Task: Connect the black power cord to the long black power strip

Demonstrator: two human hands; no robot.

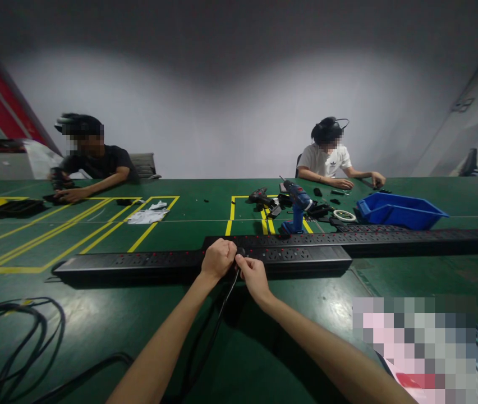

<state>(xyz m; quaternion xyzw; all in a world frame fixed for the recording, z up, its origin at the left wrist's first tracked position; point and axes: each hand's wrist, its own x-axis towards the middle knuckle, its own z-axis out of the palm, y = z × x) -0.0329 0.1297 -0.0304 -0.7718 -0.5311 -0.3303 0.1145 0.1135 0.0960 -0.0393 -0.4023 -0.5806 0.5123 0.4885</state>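
A long black power strip (138, 259) with rows of sockets and small red marks lies across the green table in front of me. Over its middle, my right hand (254, 276) pinches a black plug (241, 252), with the black cable (224, 306) running down from it toward me. Whether the plug sits fully in a socket cannot be told. Close against the plug's left side is my left hand (219, 258), curled into a fist above the strip; what its fingers hold, if anything, is hidden.
Behind lies another long black power strip (424, 240). A blue drill (295, 205), a second drill (262, 196), a tape roll (344, 215) and a blue bin (401, 210) stand beyond. Coiled cable (41, 331) is at left. Two people (96, 163) (327, 160) sit opposite.
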